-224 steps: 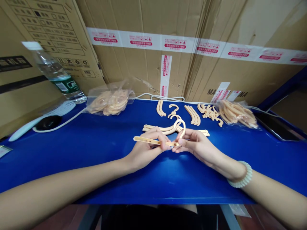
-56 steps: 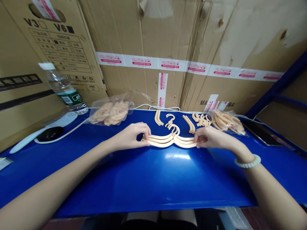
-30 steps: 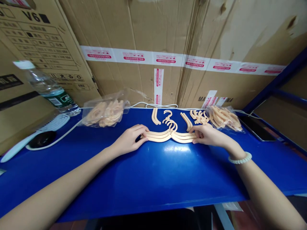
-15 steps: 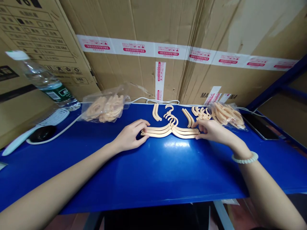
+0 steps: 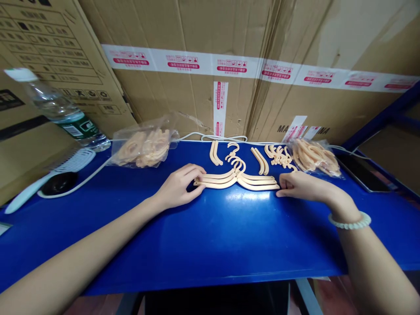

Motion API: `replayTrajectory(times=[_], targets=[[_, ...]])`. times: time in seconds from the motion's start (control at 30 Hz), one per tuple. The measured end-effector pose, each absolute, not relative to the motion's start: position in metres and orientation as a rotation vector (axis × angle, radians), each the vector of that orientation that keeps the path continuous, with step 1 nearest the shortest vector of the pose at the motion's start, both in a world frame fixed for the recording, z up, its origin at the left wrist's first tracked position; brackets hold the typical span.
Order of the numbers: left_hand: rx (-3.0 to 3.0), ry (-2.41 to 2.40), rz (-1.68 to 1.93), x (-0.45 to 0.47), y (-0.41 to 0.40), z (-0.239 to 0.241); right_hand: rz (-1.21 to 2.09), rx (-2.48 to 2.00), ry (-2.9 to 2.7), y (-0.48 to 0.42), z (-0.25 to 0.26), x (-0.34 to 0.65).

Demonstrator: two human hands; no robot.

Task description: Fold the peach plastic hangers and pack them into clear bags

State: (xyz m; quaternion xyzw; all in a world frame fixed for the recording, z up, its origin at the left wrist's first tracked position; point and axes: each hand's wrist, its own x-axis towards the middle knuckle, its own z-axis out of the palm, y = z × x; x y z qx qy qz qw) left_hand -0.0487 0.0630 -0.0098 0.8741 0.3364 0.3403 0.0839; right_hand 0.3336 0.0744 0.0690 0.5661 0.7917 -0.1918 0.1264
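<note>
Several cream plastic folding hangers (image 5: 221, 184) lie together on the blue tabletop, arms spread and hooks (image 5: 239, 165) pointing away from me. My left hand (image 5: 180, 186) has its thumb and fingers closed round their left ends. At the right ends, my right hand (image 5: 300, 188) is curled, thumb against fingers, its tips just beside the front hanger's end. No object shows in it. Behind the hangers lie a pair of loose hanger arms (image 5: 215, 153), another pair (image 5: 260, 161), loose hooks (image 5: 233, 149) and a heap of small hanger parts (image 5: 278, 155).
Clear bags of cream parts stand at the back left (image 5: 144, 146) and back right (image 5: 315, 157). Left are a water bottle (image 5: 75, 122), hairbrush (image 5: 74, 162) and black mouse (image 5: 59, 183). A phone (image 5: 364, 173) lies far right. Cardboard boxes (image 5: 183, 100) wall the back; a white cable (image 5: 193, 137) runs along it.
My right hand has slid rightward off the hangers' right ends, its fingers more curled. My left hand stays on the left ends. The view has shifted slightly.
</note>
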Motion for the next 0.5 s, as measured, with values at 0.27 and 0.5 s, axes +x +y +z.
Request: replayTrajectory(times=[0.27,0.5], targets=[[2.588,1.010,1.044,-0.0487,0.0627,-0.0104,-0.522,1.646,2.301,0.0768,0.0630,0.3351],[2.574,1.005,1.039,-0.0487,0.0636,-0.0092,-0.485,1.659,2.274,0.0754,0.0636,0.3324]])
